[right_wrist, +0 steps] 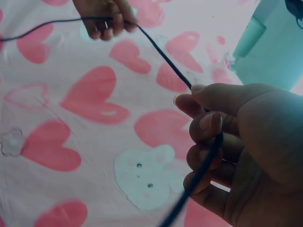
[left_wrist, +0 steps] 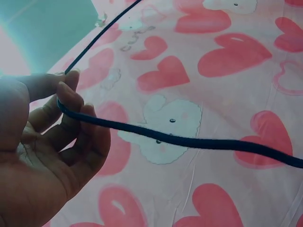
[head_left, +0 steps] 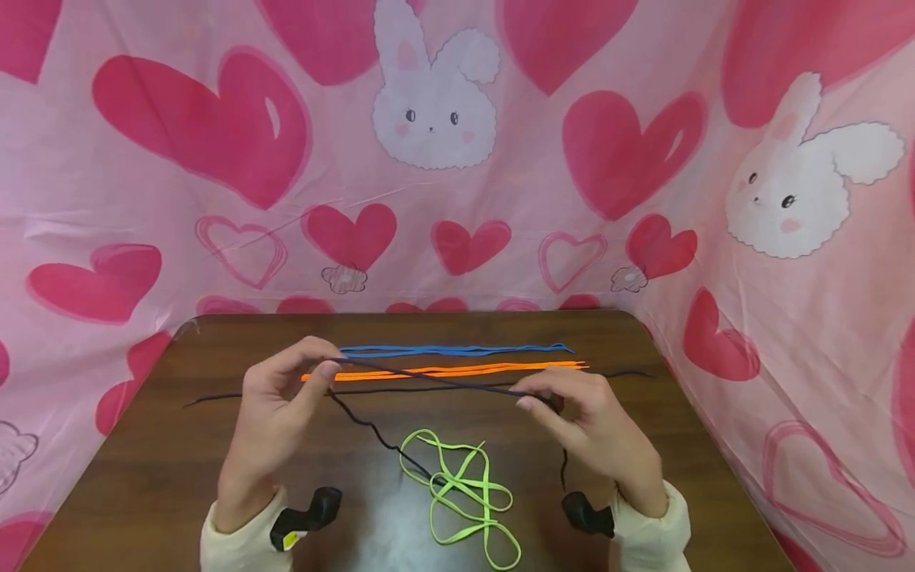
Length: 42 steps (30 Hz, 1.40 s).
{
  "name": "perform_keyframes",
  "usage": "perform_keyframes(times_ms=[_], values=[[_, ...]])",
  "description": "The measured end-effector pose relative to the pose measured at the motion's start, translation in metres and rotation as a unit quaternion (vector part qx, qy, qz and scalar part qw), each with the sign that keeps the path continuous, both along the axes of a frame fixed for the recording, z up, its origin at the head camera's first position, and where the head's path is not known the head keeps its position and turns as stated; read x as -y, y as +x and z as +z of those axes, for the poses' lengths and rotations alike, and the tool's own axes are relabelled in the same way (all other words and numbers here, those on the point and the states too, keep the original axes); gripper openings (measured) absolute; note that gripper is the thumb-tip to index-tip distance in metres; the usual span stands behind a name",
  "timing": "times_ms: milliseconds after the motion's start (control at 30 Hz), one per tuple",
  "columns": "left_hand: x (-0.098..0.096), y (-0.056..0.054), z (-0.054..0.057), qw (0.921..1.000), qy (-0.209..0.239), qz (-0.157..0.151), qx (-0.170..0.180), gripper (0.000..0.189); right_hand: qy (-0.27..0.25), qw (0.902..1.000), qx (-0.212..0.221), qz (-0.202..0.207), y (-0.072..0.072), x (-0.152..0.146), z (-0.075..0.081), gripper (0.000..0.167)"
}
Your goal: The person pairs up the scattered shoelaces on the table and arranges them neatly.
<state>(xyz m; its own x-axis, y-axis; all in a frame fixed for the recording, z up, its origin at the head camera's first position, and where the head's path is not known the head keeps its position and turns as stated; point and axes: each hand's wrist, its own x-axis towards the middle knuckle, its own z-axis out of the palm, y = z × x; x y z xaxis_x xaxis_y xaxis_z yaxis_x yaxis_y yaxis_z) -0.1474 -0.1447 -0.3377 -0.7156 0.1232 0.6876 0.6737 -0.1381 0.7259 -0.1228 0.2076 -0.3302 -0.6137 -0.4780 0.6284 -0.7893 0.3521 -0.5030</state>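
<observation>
A dark shoelace [head_left: 429, 375] stretches between both hands above the table, sloping slightly down to the right. My left hand [head_left: 282, 401] pinches it between thumb and fingers; its loose end drops from there toward the green lace. With thumb and forefinger my right hand [head_left: 596, 421] pinches the other stretch, and a short tail hangs below. The left wrist view shows the shoelace [left_wrist: 180, 140] bending at the left fingertips. In the right wrist view the shoelace [right_wrist: 163, 54] runs taut from one hand to the other, then passes down along the curled right fingers.
A lime green shoelace [head_left: 468, 481] lies in loose loops on the brown table [head_left: 143, 477]. Behind the hands, blue laces [head_left: 457, 350], orange laces [head_left: 457, 371] and another dark lace [head_left: 229, 396] lie stretched out sideways. Pink heart-and-rabbit cloth [head_left: 457, 183] surrounds the table.
</observation>
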Motion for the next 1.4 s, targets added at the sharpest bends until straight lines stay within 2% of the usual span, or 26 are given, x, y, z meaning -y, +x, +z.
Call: perform_keyframes(times_ms=[267, 500, 733, 933, 1200, 1400], values=[[0.004, -0.004, 0.002, 0.9987, 0.010, 0.048, -0.016, 0.026, 0.006, 0.9972, 0.007, -0.075, -0.002, -0.017, 0.005, 0.038], [0.007, -0.006, 0.002, 0.9976, 0.024, 0.060, -0.026, 0.027, 0.021, 0.9920, -0.008, -0.125, -0.006, -0.026, 0.007, 0.035], [0.010, -0.007, 0.001, 0.9961, 0.027, 0.080, -0.027, 0.027, 0.001, 0.9874, -0.003, -0.158, -0.011, -0.037, 0.005, 0.034], [0.009, -0.008, 0.001, 0.9932, 0.064, 0.092, -0.030, 0.025, -0.018, 0.9824, -0.008, -0.186, -0.013, -0.044, 0.005, 0.031], [0.011, -0.011, -0.001, 0.9837, 0.141, 0.100, -0.052, 0.018, -0.022, 0.9747, -0.018, -0.222, -0.013, -0.059, 0.005, 0.035], [0.014, -0.014, -0.002, 0.9792, 0.160, 0.112, -0.054, 0.019, -0.019, 0.9656, -0.030, -0.258, -0.013, -0.069, 0.004, 0.034]])
